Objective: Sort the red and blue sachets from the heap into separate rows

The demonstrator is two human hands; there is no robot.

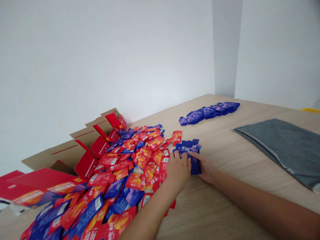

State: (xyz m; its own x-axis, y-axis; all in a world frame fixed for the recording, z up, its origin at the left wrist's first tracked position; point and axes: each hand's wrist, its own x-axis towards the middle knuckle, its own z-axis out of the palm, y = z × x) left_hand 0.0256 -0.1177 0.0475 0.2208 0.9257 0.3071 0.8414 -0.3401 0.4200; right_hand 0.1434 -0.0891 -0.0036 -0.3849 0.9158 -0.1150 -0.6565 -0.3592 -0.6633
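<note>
A big heap of red and blue sachets [120, 173] covers the left of the wooden table [225, 206]. At its right edge lies a small bunch of blue sachets [188, 148]. My left hand [178, 169] rests on the bunch's left side, fingers curled down over it. On the bunch's right side my right hand [203, 166] is closed around the blue sachets. Both forearms reach in from the bottom right.
A long row of blue sachets [210, 112] lies farther back. Folded grey cloth [282, 146] is at the right. An open cardboard box with red flaps [85, 146] stands at the left against the white wall. Something yellow [310, 110] shows at the far right edge.
</note>
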